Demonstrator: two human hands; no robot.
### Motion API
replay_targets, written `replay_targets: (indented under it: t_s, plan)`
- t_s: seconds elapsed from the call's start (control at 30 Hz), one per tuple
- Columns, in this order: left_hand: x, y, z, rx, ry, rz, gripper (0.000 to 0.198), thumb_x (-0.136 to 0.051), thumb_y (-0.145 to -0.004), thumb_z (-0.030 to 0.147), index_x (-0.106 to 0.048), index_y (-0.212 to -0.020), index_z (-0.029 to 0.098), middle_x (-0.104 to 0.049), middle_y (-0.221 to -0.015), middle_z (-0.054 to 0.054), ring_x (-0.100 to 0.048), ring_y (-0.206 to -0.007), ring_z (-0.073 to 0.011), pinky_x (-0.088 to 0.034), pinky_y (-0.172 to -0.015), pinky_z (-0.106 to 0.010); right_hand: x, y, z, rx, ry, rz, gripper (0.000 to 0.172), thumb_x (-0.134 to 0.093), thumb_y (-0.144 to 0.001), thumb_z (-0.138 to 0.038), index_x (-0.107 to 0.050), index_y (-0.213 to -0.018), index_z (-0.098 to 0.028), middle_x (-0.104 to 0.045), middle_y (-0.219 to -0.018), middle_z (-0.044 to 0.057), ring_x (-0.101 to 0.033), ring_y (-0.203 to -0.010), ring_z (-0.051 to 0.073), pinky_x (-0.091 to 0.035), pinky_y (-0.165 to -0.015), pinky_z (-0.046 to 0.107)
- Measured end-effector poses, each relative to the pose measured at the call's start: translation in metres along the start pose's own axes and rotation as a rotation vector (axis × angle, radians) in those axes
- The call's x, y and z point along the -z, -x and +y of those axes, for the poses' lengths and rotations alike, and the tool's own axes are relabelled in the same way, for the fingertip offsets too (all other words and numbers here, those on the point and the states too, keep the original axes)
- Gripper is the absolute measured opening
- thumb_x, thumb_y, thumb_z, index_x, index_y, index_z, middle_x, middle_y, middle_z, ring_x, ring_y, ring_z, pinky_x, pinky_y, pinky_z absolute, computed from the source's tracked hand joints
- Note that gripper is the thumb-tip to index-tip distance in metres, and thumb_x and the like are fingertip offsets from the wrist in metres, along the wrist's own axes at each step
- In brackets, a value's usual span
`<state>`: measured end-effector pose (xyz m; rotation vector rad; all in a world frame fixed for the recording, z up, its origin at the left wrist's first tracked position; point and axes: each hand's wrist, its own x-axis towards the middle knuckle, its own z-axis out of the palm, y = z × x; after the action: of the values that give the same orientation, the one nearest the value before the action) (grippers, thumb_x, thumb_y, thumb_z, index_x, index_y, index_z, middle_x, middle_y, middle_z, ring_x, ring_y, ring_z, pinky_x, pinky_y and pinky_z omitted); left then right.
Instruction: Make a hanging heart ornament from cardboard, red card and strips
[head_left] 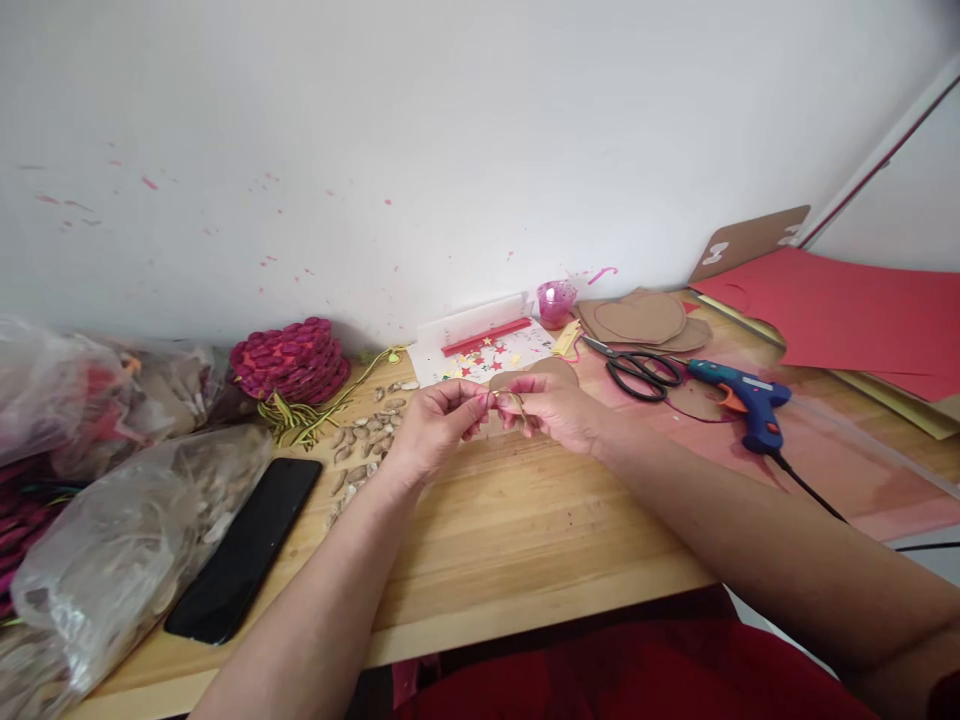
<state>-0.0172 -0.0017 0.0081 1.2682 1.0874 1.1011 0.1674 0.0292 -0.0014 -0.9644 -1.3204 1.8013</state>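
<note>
Above the middle of the wooden table, my left hand (435, 425) and my right hand (556, 408) meet with fingertips almost touching. Both are closed in a pinch on a thin yellowish cord (519, 402), part of which loops over the right fingers. Its ends are too small to make out. Just left of my left hand lie several unshelled peanuts (371, 435). Behind my fingers, partly covered, is a brown cardboard piece (564, 372). Black-handled scissors (641, 378) lie beyond my right hand, beside a blue glue gun (754, 395).
At left are a black phone (247, 550), plastic bags (142, 530) and a stack of magenta pieces (289, 362) with cord tassels. Paper with small stars (480, 350), a pink-stained cup (556, 303) and cardboard shapes (637, 318) line the wall. Red sheets (847, 310) lie right.
</note>
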Motion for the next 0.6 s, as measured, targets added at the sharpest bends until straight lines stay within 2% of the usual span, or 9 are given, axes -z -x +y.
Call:
replay_targets:
  t_s: [0.1, 0.23, 0.33, 0.47, 0.6]
  plan:
    - [-0.002, 0.000, -0.003, -0.108, -0.131, 0.131, 0.025, -0.079, -0.078, 0.041, -0.073, -0.078, 0.016, -0.063, -0.063, 0.000, -0.048, -0.052, -0.0085, -0.036, -0.049, -0.021, -0.007, 0.002, 0.004, -0.117, -0.190, -0.033, 0.028, -0.087, -0.062, -0.032, -0.064, -0.066, -0.016, -0.060, -0.065, 0.000, -0.054, -0.059, 0.010, -0.026, -0.045, 0.020]
    - [-0.007, 0.001, -0.007, -0.196, -0.288, 0.260, 0.018, -0.074, -0.080, 0.035, -0.073, -0.079, 0.017, -0.068, -0.068, -0.002, -0.053, -0.057, -0.0112, -0.040, -0.054, -0.022, -0.012, 0.003, 0.009, -0.204, -0.309, -0.021, 0.018, -0.082, -0.065, -0.023, -0.067, -0.071, -0.015, -0.061, -0.066, 0.000, -0.056, -0.058, 0.009, -0.024, -0.043, 0.018]
    - [-0.009, 0.002, -0.010, -0.238, -0.375, 0.310, 0.016, -0.070, -0.083, 0.033, -0.073, -0.081, 0.017, -0.070, -0.071, -0.002, -0.055, -0.059, -0.0121, -0.042, -0.056, -0.023, -0.013, 0.002, 0.012, -0.226, -0.338, -0.010, 0.017, -0.083, -0.068, -0.023, -0.069, -0.073, -0.015, -0.061, -0.065, 0.001, -0.055, -0.058, 0.009, -0.022, -0.041, 0.017]
    - [-0.009, 0.003, -0.012, -0.281, -0.505, 0.352, 0.013, -0.069, -0.083, 0.030, -0.074, -0.079, 0.018, -0.068, -0.067, 0.000, -0.050, -0.055, -0.0109, -0.038, -0.055, -0.022, -0.011, 0.002, 0.010, -0.219, -0.336, -0.007, 0.026, -0.089, -0.066, -0.026, -0.066, -0.069, -0.015, -0.061, -0.066, 0.000, -0.054, -0.057, 0.008, -0.020, -0.041, 0.017]
    - [-0.007, 0.003, -0.010, -0.284, -0.558, 0.351, 0.012, -0.069, -0.082, 0.028, -0.074, -0.076, 0.019, -0.064, -0.063, 0.002, -0.048, -0.054, -0.0107, -0.035, -0.054, -0.022, -0.010, 0.003, 0.006, -0.197, -0.365, 0.065, 0.026, -0.089, -0.068, -0.025, -0.065, -0.068, -0.015, -0.059, -0.066, -0.001, -0.050, -0.056, 0.007, -0.022, -0.040, 0.016]
